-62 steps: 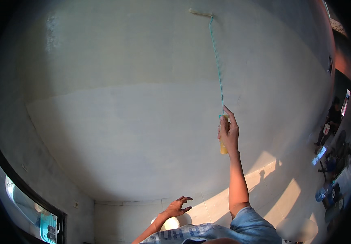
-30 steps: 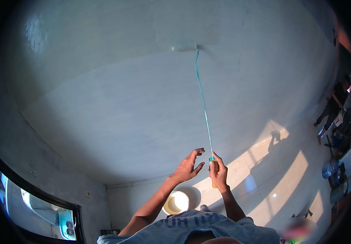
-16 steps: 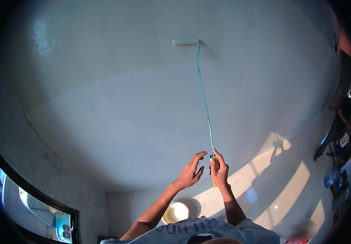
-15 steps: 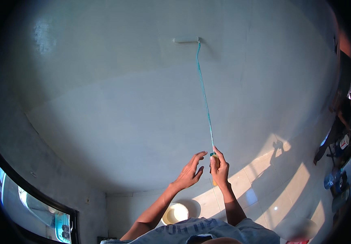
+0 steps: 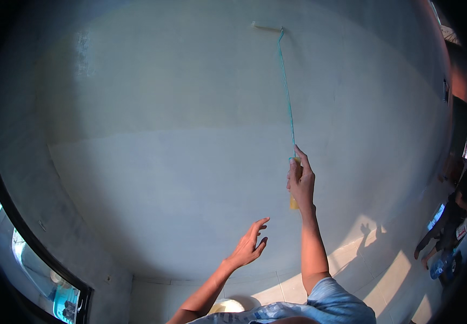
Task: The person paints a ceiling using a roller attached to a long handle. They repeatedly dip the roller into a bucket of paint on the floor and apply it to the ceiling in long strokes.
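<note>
My right hand grips the yellow handle of a paint roller, its forefinger stretched along the rod. From the handle a long thin teal rod runs up to the pale roller sleeve, which lies against the upper wall. That wall is grey-white, with a darker band above and a lighter area below a faint edge. Lower and to the left, my left hand hangs in front of the wall with fingers apart, holding nothing.
A whitish bucket stands on the floor close to my body, partly hidden by my shirt. Sunlit floor tiles lie at lower right. A dark-framed window borders the lower left. At far right another person is near blue plastic items.
My right arm has stretched upward, carrying the roller higher on the wall. My left hand now sits farther from the handle. The view has shifted, with less floor showing.
</note>
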Tool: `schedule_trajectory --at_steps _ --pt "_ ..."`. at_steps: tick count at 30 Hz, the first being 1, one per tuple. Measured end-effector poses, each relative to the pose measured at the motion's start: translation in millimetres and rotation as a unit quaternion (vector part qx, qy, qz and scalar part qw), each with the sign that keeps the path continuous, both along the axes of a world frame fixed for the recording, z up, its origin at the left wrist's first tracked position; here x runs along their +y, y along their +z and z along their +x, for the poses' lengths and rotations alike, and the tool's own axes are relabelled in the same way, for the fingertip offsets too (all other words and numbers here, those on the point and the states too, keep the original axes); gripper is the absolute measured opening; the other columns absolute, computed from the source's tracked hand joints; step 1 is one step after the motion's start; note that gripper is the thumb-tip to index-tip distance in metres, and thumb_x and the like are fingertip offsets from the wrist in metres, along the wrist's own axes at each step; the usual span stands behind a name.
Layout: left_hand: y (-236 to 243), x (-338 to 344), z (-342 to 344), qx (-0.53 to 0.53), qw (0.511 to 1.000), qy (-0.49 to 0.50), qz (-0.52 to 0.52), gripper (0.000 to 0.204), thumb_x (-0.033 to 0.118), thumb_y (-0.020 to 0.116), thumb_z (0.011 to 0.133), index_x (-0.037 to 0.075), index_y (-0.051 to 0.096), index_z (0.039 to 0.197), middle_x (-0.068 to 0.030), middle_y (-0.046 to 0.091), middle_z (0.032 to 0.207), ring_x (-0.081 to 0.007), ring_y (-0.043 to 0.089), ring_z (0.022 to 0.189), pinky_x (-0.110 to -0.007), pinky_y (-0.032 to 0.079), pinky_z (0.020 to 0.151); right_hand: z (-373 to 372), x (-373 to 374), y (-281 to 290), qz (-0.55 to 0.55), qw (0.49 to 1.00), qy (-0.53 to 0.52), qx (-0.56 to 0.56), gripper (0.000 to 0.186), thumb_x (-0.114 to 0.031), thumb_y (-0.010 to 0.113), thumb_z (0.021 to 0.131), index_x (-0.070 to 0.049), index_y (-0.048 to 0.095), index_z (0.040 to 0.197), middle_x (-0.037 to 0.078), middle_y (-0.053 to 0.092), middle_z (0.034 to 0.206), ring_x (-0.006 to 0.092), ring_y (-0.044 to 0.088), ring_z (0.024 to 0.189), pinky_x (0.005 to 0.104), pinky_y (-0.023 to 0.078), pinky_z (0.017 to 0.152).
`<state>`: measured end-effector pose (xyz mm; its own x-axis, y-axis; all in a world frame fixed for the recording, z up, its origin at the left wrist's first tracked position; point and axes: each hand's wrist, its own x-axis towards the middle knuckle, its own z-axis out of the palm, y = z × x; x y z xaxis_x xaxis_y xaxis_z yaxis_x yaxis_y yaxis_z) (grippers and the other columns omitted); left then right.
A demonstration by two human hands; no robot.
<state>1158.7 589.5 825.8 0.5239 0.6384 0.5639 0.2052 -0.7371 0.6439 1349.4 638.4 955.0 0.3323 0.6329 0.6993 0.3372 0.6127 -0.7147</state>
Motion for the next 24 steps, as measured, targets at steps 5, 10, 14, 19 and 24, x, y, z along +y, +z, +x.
schedule_trajectory --at_steps 5,10,14,19,24 --pt "-3 -6 11 -0.012 1.0 0.009 -0.003 0.066 0.003 0.058 0.091 0.012 0.028 0.149 -0.0193 0.044 0.139 -0.0351 0.056 0.12 -0.045 0.051 0.097 27 13 55 0.017 1.0 -0.007 0.009 0.039 -0.027 0.051 0.103 -0.017 0.05 0.14 -0.001 0.048 0.061 0.0071 0.048 0.048 0.0258 0.044 0.043" --pt "-11 -1 9 -0.002 1.0 0.021 -0.021 0.066 0.005 0.058 0.091 0.012 0.028 0.149 -0.0181 0.043 0.142 -0.0347 0.055 0.121 -0.045 0.051 0.096 41 30 105 0.016 1.0 -0.022 0.001 0.038 -0.03 0.051 0.103 -0.019 0.052 0.139 -0.001 0.048 0.061 0.0063 0.047 0.047 0.025 0.042 0.042" --pt "-16 1 11 0.002 0.999 0.024 -0.026 0.066 0.007 0.059 0.091 0.013 0.028 0.148 -0.0169 0.042 0.143 -0.0344 0.055 0.122 -0.044 0.051 0.096 50 27 123 0.036 0.999 -0.019 0.011 0.037 -0.031 0.051 0.103 -0.02 0.053 0.138 -0.002 0.046 0.059 0.0056 0.045 0.044 0.0249 0.039 0.04" --pt "-16 0 10 -0.002 0.999 0.028 -0.026 0.066 0.008 0.061 0.091 0.012 0.028 0.148 -0.0162 0.042 0.144 -0.0339 0.056 0.122 -0.043 0.052 0.095 36 9 124 0.031 0.999 0.033 0.025 0.036 -0.029 0.051 0.103 -0.02 0.053 0.138 -0.002 0.046 0.06 0.0055 0.045 0.045 0.0246 0.04 0.041" --pt "-16 -1 10 0.005 0.999 0.028 -0.025 0.065 0.009 0.061 0.091 0.012 0.029 0.147 -0.0163 0.043 0.142 -0.0337 0.056 0.121 -0.043 0.052 0.094 23 21 129 0.061 0.998 0.032 -0.001 0.037 -0.03 0.051 0.103 -0.018 0.054 0.138 0.0 0.048 0.061 0.0065 0.045 0.044 0.0249 0.04 0.04"
